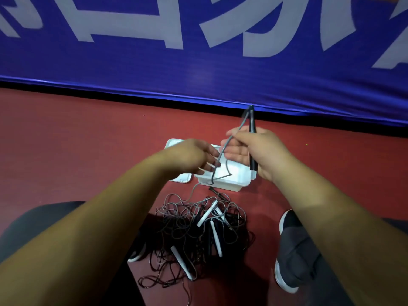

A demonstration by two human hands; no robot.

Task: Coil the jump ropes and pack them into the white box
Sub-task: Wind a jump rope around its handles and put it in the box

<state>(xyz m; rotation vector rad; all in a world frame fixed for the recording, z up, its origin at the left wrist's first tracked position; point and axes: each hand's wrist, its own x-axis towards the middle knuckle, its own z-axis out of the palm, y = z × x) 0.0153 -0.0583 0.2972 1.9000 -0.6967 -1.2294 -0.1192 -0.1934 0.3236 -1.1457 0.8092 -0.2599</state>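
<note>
A tangled pile of jump ropes (198, 230) with white and black handles lies on the red floor between my feet. Just beyond it sits the white box (229, 182), with its lid (181, 178) lying flat to the left. My right hand (258, 151) grips a black handle (252, 127) upright above the box. Its grey cord (223, 153) runs down from the handle's top. My left hand (196, 157) pinches this cord over the box. From there the cord trails down into the pile.
A blue banner (198, 62) with large white letters stands along the far side of the floor. My dark shoes (293, 250) flank the pile, the left one mostly hidden under my forearm. Red floor (77, 140) stretches to the left and right of the box.
</note>
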